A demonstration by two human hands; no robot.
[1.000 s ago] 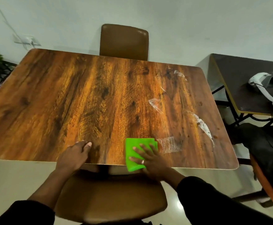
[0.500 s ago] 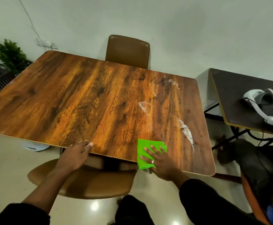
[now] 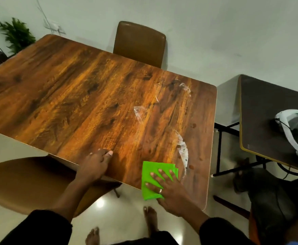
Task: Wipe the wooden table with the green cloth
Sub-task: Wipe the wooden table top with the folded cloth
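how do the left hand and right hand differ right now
The right hand lies flat with fingers spread on the green cloth; the left hand rests bare on the wooden table, fingers together. The right wears a ring; the left shows none. Both sit at the table's near edge.

Single head cam, high, tilted down toward 12 o'clock over wooden table [image 3: 91, 106] near edge, close range.

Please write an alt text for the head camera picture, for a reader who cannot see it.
A person's right hand presses a green cloth flat at the near edge of a wooden table, while the left hand rests on that edge. Whitish smears streak the table beyond the cloth; a brown chair stands at the far side.
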